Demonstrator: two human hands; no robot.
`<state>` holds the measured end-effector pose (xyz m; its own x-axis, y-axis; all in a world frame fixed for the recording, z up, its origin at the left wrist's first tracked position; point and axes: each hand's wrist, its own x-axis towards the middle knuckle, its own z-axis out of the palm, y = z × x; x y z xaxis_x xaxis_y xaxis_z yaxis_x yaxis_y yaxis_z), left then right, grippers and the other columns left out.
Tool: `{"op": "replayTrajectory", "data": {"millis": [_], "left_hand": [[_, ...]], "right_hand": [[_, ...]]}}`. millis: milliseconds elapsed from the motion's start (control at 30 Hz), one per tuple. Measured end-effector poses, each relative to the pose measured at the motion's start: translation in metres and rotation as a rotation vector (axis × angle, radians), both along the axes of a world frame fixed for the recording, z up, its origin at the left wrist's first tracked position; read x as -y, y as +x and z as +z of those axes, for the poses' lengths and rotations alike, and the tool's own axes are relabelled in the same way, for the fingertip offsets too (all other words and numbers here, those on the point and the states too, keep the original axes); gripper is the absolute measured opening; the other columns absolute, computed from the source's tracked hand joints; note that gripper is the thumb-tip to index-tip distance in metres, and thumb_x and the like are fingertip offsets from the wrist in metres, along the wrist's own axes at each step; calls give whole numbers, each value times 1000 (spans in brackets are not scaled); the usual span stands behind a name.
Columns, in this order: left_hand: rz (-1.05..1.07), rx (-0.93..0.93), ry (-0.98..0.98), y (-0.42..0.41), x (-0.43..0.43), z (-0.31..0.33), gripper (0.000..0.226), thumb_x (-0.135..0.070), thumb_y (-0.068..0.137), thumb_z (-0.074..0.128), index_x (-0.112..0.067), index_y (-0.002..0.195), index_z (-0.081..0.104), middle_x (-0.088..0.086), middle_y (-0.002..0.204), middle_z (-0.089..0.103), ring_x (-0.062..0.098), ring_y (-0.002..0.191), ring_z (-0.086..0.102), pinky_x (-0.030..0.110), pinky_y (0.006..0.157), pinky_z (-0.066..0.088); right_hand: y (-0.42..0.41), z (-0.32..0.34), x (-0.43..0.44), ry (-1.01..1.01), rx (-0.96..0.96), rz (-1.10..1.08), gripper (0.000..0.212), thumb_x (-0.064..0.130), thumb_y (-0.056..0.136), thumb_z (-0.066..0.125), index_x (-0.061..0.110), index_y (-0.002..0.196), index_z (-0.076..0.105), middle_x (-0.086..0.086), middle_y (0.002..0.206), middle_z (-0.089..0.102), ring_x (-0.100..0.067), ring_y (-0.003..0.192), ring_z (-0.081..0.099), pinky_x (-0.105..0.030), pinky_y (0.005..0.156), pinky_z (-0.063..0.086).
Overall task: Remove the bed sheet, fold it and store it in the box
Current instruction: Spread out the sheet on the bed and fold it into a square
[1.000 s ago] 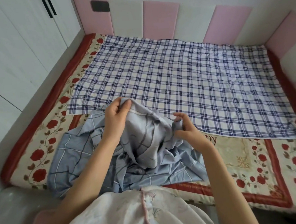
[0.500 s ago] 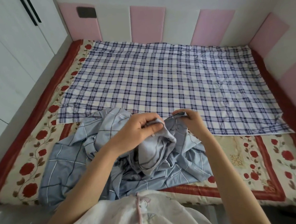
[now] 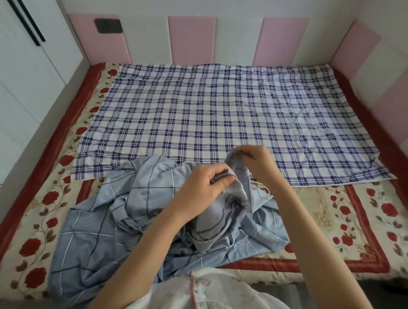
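Evidently hunting for an edge to start the fold, both hands pinch the crumpled blue bed sheet (image 3: 135,225) (heaped at the near edge of the bed (image 3: 327,207)): left hand (image 3: 207,185) curled knuckles-up on a gathered ridge, right hand (image 3: 260,160) seemingly gripping the hem just beside it.

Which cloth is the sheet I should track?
Find the bed's rose-patterned cover. At its near edge, before the flat navy plaid cloth, lies the bed sheet. Only it is crumpled, pale blue with wide checks, held by left hand and right hand.
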<state>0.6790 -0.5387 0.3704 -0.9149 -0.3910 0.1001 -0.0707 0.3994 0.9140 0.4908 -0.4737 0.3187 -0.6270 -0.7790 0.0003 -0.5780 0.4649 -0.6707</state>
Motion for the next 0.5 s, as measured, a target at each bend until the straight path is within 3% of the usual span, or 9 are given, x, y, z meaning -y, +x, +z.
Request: {"op": "replayTrajectory", "data": {"millis": [67, 133, 233, 300, 433, 500], "left_hand": [[11, 12, -9, 0, -1, -2, 17, -16, 95, 52, -10, 82, 60, 7, 64, 53, 13, 57, 45, 26, 60, 37], [24, 17, -40, 0, -4, -4, 15, -15, 96, 49, -13, 85, 60, -4, 64, 51, 4, 55, 44, 19, 59, 35], [112, -21, -96, -4, -6, -11, 12, -12, 94, 52, -14, 91, 63, -5, 82, 57, 6, 70, 54, 20, 65, 43], [177, -57, -128, -7, -7, -15, 10, -9, 91, 58, -13, 94, 66, -4, 87, 58, 8, 77, 58, 20, 72, 47], [313, -139, -142, -7, -14, -20, 12, -4, 83, 67, -11, 92, 66, -19, 81, 58, 0, 78, 60, 15, 72, 50], [389, -186, -113, -6, -15, -23, 13, -3, 81, 69, -11, 89, 65, -15, 81, 62, 1, 80, 62, 14, 73, 50]], "right_hand": [[0, 2, 1, 48, -12, -19, 22, 6, 89, 51, 11, 90, 72, -5, 79, 69, -22, 71, 60, -32, 62, 48], [2, 7, 2, 67, -24, -1, 16, 8, 89, 55, 8, 86, 71, -9, 76, 68, -24, 70, 60, -33, 62, 48], [15, 25, 1, -103, 202, 21, 7, 9, 87, 64, 11, 80, 66, -7, 72, 67, -19, 61, 57, -29, 59, 48], [25, 40, -4, -160, 301, 83, 13, 11, 86, 68, 13, 73, 64, -2, 60, 64, -17, 57, 54, -27, 58, 45], [37, 55, -17, -208, 390, 197, 20, 18, 90, 64, 10, 71, 66, -25, 62, 62, -25, 58, 53, -44, 63, 49], [41, 60, -22, -203, 335, 240, 20, 19, 91, 62, 13, 73, 68, -19, 66, 64, -28, 60, 55, -47, 63, 50]]}}
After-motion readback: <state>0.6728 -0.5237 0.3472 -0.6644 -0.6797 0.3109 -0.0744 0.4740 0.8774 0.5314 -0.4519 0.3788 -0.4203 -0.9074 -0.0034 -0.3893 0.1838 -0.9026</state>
